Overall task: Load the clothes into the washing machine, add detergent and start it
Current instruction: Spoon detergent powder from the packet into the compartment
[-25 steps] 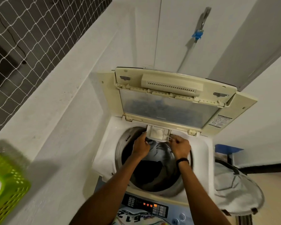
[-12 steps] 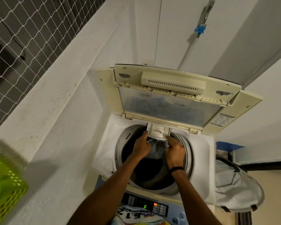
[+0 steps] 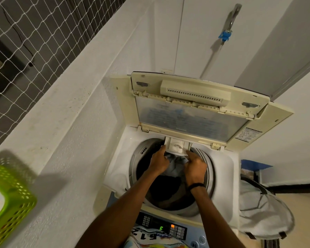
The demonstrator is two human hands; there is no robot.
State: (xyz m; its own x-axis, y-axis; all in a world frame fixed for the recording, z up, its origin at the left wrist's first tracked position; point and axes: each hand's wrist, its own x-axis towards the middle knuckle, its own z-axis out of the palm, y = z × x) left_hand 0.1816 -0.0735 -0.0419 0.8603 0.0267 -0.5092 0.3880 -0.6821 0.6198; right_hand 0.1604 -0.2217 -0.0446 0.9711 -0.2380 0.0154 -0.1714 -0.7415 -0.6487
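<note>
One washing machine (image 3: 224,169) stands with its one lid (image 3: 191,120) propped upright at the rear, and all else is placed from it. Inside its drum lie the clothes (image 3: 175,167), a grey-blue piece over dark ones; the count is unclear. At the drum's rear rim, one detergent drawer (image 3: 176,146) juts out. Compared with a second ago, both hands have closed in on the drawer's front corners, the right hand (image 3: 195,166) having dropped from beside it to just below. I judge loading done and the detergent step under way. The left hand (image 3: 158,161) has fingers curled at the left corner; the right's are curled likewise, though whether either truly grips is unclear. Left of the machine sits one green basket (image 3: 9,203); right, one pale laundry bag (image 3: 261,212). On the front panel, one display (image 3: 161,228) shows a green "F".
</note>
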